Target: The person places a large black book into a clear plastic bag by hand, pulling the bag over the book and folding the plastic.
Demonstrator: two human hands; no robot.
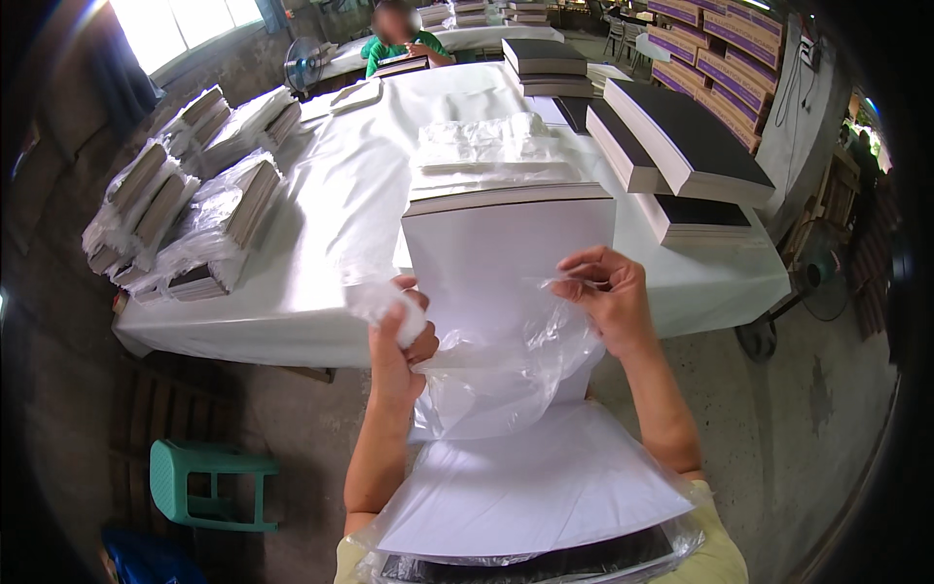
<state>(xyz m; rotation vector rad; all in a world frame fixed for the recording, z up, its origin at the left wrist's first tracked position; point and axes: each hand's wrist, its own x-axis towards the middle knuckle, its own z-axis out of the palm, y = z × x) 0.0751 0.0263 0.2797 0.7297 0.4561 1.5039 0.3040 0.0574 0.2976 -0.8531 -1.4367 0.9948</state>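
Note:
My left hand [399, 350] is closed round a white crumpled wad [389, 307] and the left edge of a clear plastic bag [486, 380]. The bag's right edge is pinched between the thumb and fingers of my right hand [613, 297]. The bag hangs loosely between the hands, in front of a large white panel-like block [506, 238] with a thin dark line along its top edge. Against my body leans a flat white-faced package [535, 482] in clear plastic, with a black strip showing at its bottom. Whether the bag holds anything is hard to see.
The table [321, 209] has a white cover. Plastic-wrapped stacks [233, 209] lie at its left, black-topped thick blocks [681, 136] at its right, white sheets [486, 136] behind the panel. A green stool [209, 477] stands lower left. A person [404, 49] sits beyond.

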